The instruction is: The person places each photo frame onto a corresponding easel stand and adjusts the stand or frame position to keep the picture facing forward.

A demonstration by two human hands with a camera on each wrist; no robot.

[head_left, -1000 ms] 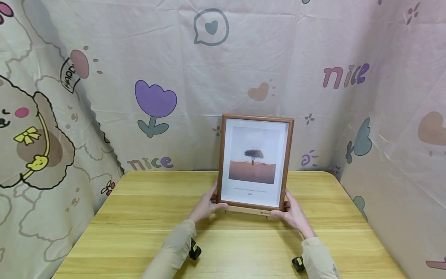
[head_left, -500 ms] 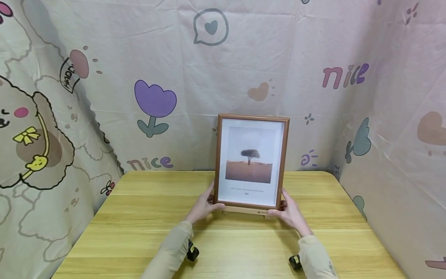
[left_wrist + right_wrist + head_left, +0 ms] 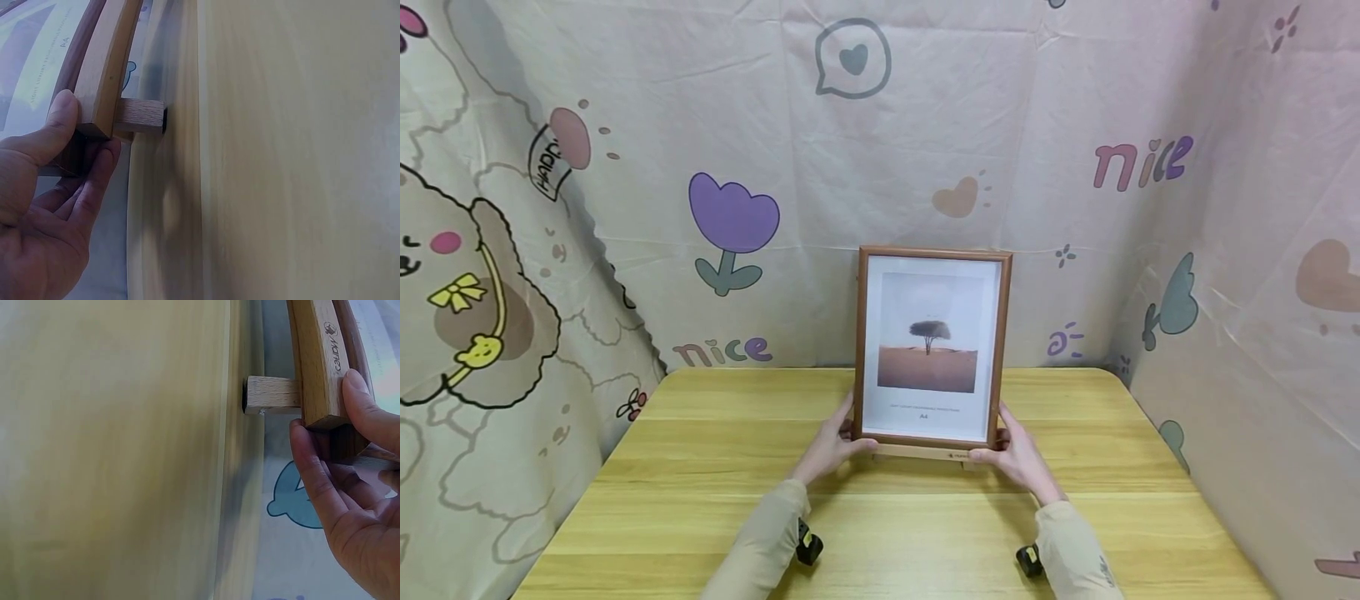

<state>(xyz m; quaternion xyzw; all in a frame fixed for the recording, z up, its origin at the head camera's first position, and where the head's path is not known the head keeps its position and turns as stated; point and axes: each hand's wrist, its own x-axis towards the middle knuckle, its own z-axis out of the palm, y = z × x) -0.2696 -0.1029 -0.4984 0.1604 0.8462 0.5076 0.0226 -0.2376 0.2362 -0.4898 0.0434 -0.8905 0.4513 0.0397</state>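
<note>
A brown wooden picture frame (image 3: 928,342) with a print of a lone tree stands upright, leaning slightly back, on the pale ledge (image 3: 917,452) of a small tabletop easel. My left hand (image 3: 829,450) grips the ledge's left end, thumb in front at the frame's lower corner and fingertips underneath. At the other end my right hand (image 3: 1019,457) holds it likewise, its thumb (image 3: 357,384) beside the printed logo. One easel leg (image 3: 140,114) with a black end cap shows in the left wrist view, another leg (image 3: 272,395) in the right. The frame hides most of the easel.
A wood-grain table (image 3: 730,467) lies under the easel. A patterned cloth (image 3: 820,167) hangs close behind the table's back edge and along both sides. Each wrist carries a small black camera, such as the left camera (image 3: 808,543).
The frame, the easel and both hands have shifted together to the left by a small amount. The grip of both hands looks the same.
</note>
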